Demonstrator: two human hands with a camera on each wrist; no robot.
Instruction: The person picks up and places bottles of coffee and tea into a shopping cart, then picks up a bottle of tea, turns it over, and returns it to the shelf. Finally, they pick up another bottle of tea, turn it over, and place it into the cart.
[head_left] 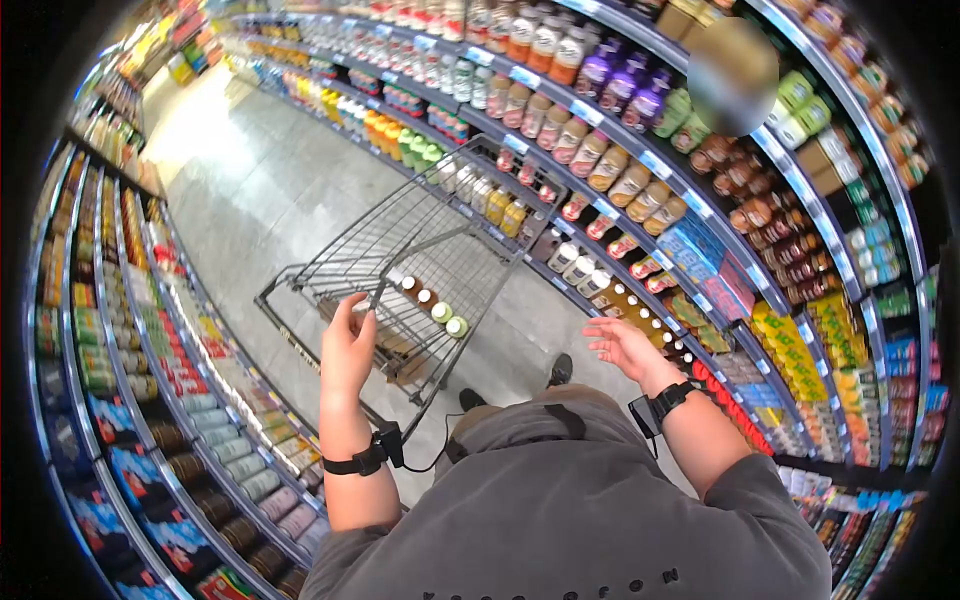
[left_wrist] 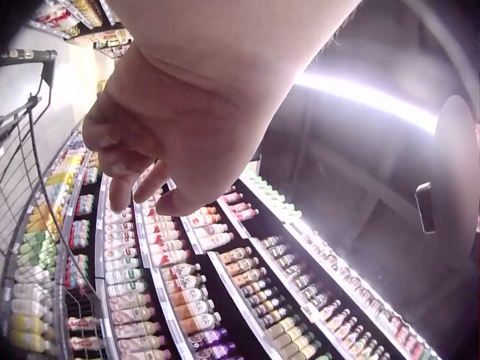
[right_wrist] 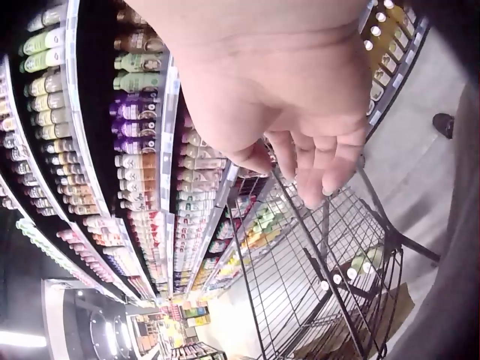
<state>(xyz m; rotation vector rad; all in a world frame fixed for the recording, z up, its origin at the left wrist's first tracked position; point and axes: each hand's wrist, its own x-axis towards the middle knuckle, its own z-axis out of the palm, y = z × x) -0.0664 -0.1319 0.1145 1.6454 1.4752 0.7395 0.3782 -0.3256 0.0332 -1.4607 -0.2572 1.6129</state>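
Observation:
My left hand [head_left: 348, 350] hangs over the near side of a dark wire shopping cart [head_left: 470, 262], fingers loosely bent and holding nothing. Out to the right, my right hand [head_left: 628, 350] is raised in front of the lower shelves, its fingers relaxed and empty. Inside the cart stand two dark bottles [head_left: 426, 299] with white caps and two green bottles [head_left: 442, 313] in a row. Below them a brown cardboard piece [head_left: 405, 362] shows through the wires. In the right wrist view the fingers [right_wrist: 326, 169] overlap the cart's rim.
Tall shelves of bottled drinks [head_left: 600, 165] curve along the right, with yellow packs [head_left: 783, 350] farther along. Another shelf [head_left: 200, 400] of cans and packs lines the left. A grey tiled floor [head_left: 215, 165] runs ahead between them. My shoes [head_left: 561, 369] are behind the cart.

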